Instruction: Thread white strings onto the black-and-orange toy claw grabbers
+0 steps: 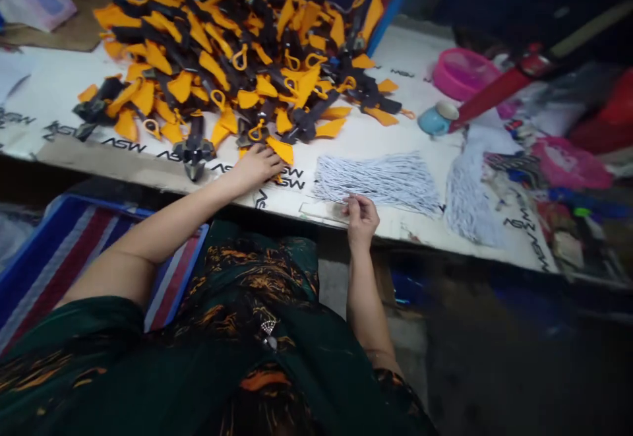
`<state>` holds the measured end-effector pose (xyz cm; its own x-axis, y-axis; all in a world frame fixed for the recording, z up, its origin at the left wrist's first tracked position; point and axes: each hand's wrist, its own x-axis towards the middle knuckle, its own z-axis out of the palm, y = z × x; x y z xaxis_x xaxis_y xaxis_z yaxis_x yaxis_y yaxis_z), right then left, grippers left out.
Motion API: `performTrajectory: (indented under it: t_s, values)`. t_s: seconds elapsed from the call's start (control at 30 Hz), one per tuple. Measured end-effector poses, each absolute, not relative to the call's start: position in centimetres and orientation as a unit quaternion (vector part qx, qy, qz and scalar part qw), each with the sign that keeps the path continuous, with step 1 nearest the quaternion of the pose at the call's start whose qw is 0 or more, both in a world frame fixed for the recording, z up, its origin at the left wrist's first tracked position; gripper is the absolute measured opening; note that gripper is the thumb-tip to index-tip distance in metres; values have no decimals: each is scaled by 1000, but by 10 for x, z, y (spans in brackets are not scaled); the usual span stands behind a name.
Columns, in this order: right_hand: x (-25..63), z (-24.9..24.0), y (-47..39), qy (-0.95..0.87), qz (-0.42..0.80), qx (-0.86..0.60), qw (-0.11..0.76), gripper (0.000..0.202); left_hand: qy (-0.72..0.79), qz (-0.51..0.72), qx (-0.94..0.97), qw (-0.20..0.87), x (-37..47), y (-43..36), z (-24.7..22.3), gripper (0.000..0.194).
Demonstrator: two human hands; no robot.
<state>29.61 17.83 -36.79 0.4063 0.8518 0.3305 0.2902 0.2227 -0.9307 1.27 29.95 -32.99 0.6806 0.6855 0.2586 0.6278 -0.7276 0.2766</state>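
Note:
My left hand (256, 167) lies over the near edge of a large pile of black pieces with orange flaps and loops (267, 86); its fingers rest on one black-and-orange piece (280, 150). Right of it, my right hand (362, 217) is at the table's front edge with its thumb and fingers pinched together. Whatever is between those fingertips is too small to make out. Just beyond that hand, a flat bundle of pale grey strings (378, 179) is spread on the white table covering (227, 171). A single black-and-orange piece (194, 149) stands apart to the left.
A second string bundle (472, 188) lies farther right. Beyond it are a blue cup (438, 119), a pink basin (465, 74), a slanting red pole (499, 93) and mixed clutter. A striped, blue-edged container (64, 251) sits below the table at left.

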Motion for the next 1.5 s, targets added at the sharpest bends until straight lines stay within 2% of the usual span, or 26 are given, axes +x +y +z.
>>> performTrajectory:
  t_s: [0.1, 0.23, 0.3, 0.37, 0.47, 0.6, 0.7, 0.77, 0.83, 0.93, 1.0, 1.07, 1.3, 1.5]
  values:
    - [300, -356, 169, -474, 199, -570, 641, 30, 344, 235, 906, 74, 5, 296, -315, 28]
    - [290, -340, 150, -480, 188, -559, 650, 20, 432, 470, 764, 94, -3, 261, -319, 39]
    - [277, -335, 143, -535, 205, -545, 613, 17, 481, 568, 660, 102, 2, 236, -336, 45]
    - [261, -333, 139, -615, 230, -522, 544, 15, 511, 604, 599, 122, 10, 211, -358, 41]
    - [238, -332, 135, -688, 258, -490, 469, 14, 529, 569, 607, 165, 15, 177, -382, 35]
    - [214, -335, 131, -687, 302, -481, 453, 15, 466, 475, 710, 230, -3, 141, -383, 39]
    - [201, -337, 128, -683, 330, -481, 440, 14, 484, 491, 662, 293, -19, 127, -377, 28]
    - [193, -340, 126, -686, 333, -485, 429, 15, 538, 502, 565, 374, -22, 128, -375, 37]
    - [188, -343, 125, -696, 328, -487, 414, 16, 556, 463, 473, 502, -17, 134, -376, 43]
    - [186, -346, 124, -708, 324, -482, 401, 18, 500, 370, 396, 676, -4, 144, -376, 47]
    - [188, -347, 124, -702, 329, -485, 404, 19, 463, 352, 381, 718, 3, 148, -374, 48]
    - [191, -347, 123, -689, 332, -496, 412, 18, 456, 368, 385, 713, 7, 149, -373, 50]
    - [193, -341, 128, -723, 291, -483, 400, 18, 541, 419, 435, 585, 11, 140, -375, 45]
    - [187, -345, 138, -761, 196, -516, 342, 19, 533, 447, 423, 580, 6, 141, -373, 40]
